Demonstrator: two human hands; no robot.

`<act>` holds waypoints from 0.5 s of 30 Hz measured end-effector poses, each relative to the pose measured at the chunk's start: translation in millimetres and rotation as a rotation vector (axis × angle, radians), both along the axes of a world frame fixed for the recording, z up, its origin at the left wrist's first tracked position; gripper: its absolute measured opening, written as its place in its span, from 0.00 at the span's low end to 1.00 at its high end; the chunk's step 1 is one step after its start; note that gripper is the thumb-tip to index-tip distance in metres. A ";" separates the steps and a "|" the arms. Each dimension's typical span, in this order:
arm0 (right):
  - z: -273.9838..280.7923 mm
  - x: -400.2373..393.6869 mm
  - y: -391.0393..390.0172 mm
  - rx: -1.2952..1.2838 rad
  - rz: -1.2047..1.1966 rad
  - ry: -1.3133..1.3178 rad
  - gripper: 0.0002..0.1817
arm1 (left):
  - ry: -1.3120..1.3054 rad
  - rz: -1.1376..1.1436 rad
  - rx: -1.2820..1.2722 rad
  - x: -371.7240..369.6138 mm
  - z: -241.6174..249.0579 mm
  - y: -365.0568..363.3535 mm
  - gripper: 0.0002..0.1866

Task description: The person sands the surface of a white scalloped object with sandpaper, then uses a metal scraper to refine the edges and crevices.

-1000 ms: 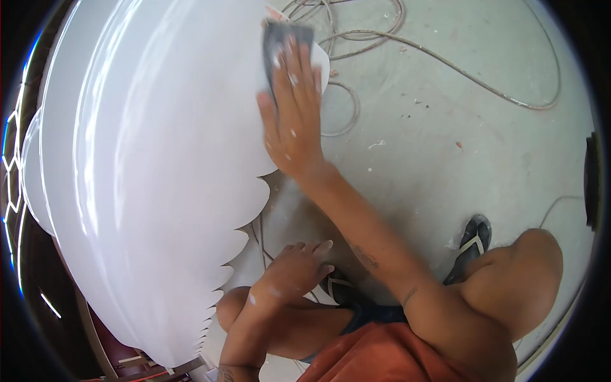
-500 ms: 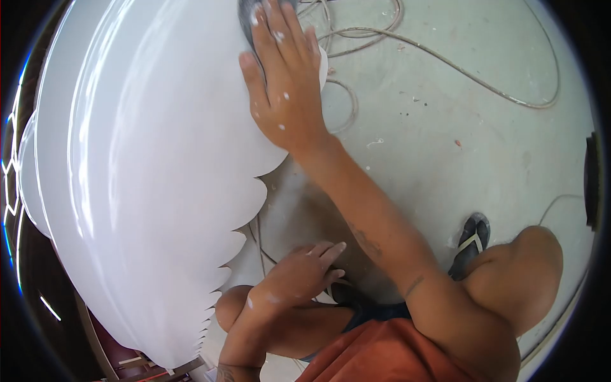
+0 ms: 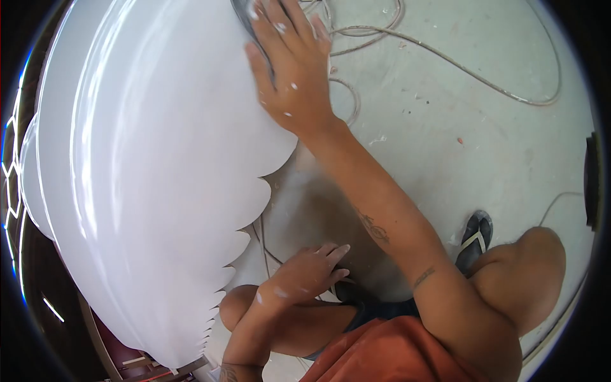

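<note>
under right hand (image 3: pixel 293 70) — grey pad (image 3: pixel 242 11), cropped at top

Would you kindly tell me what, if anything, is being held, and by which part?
A grey pad, by its upper face, under the flat right hand; the left hand appears empty.

Pale floor (image 3: pixel 433 172) bears scattered specks and one reddish fleck (image 3: pixel 459 141). A hose (image 3: pixel 440 55) lies on it in loose loops. Dark object (image 3: pixel 592 181), unidentified, shows at far right.
</note>
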State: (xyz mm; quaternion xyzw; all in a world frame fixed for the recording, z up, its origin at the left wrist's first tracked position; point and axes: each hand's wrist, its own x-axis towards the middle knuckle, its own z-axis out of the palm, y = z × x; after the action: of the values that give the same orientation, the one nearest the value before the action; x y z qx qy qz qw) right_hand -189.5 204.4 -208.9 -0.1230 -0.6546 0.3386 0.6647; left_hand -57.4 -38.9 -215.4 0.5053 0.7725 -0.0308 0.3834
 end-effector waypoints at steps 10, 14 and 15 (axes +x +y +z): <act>-11.7 -3.0 -5.0 -0.057 -0.009 0.053 0.22 | 0.022 0.041 -0.181 0.6 8.6 14.5 0.29; -48.9 -2.3 1.6 -0.012 -0.029 0.013 0.22 | -0.005 0.012 -0.122 -2.4 -4.0 2.6 0.28; -69.7 -0.1 -0.4 -0.035 -0.044 -0.022 0.22 | 0.010 0.012 -0.171 -3.7 -5.0 3.5 0.29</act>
State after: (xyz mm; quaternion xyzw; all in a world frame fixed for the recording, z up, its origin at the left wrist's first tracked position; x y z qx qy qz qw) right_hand -189.6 203.9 -278.6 -0.1528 -0.6531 0.3339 0.6623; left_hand -61.2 -35.4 -220.4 0.4659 0.7720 -0.0969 0.4214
